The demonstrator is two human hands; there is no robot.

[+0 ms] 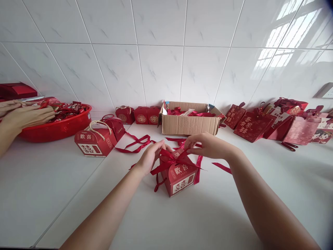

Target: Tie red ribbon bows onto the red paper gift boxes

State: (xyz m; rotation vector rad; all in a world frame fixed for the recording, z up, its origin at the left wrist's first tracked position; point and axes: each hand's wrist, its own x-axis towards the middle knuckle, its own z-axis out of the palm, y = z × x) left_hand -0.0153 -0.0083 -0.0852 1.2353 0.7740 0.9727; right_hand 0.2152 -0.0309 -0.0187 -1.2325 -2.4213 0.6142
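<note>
A small red gift box point(178, 177) with white and gold characters stands upright on the white table in front of me. A dark red ribbon point(173, 159) is tied in a bow across its top, with ends hanging at the sides. My left hand point(152, 156) is at the bow's left side, fingers closed on a ribbon loop. From the right, my right hand point(204, 146) pinches the ribbon just behind the box top. Part of the left fingertips is hidden by the bow. A twisted red cord point(158, 184) hangs from the box's left side.
Loose red ribbons point(135, 143) lie behind the box. A cardboard box point(189, 124) of ribbon stands against the tiled wall. Finished-looking gift boxes point(95, 140) and a red basin point(56, 130) with a co-worker's hands point(33, 114) are left; red gift bags point(256, 125) right.
</note>
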